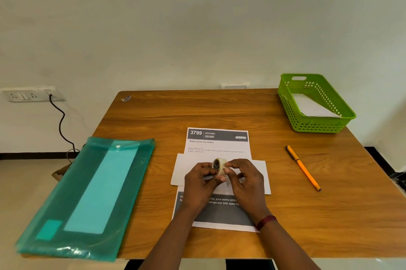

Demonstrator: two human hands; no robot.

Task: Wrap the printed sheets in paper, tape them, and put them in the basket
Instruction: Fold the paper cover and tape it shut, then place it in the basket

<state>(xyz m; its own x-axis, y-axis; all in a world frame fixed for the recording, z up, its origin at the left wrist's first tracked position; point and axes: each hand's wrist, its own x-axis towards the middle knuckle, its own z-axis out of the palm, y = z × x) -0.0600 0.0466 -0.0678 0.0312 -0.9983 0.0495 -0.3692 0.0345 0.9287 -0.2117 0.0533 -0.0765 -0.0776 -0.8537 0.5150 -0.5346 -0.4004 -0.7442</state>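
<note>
Loosely, on my wooden surface [219, 107], the printed sheets [217, 145] lie under a band of white wrapping paper [259, 171] with no tape showing. I judge it could skew or spring open before it is sealed, well apart from the green basket [318, 126]. My left hand [198, 178] grips the tape roll [218, 165] and my right hand [243, 178] pinches its edge, where the strip may tear or stick to itself.
</note>
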